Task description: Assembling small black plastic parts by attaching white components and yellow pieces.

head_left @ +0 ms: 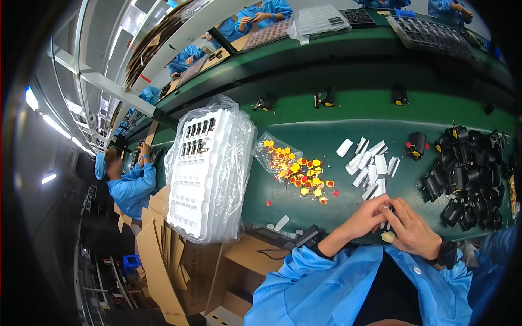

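Observation:
My left hand and my right hand meet at the near edge of the green bench, fingers closed together. Between the fingertips is a small, mostly hidden piece, of which only a dark bit shows. A pale yellow cover, perhaps a finger cot, shows at a fingertip below the right hand. Just beyond the hands lies a loose heap of white strips. Left of it are yellow and red small parts, spilling out of a clear plastic bag. One black part with red ends stands apart on the right.
A big pile of black parts covers the right side. White trays in clear plastic stand at the left, above open cardboard boxes. Black units sit on the belt beyond. A co-worker in blue sits far left.

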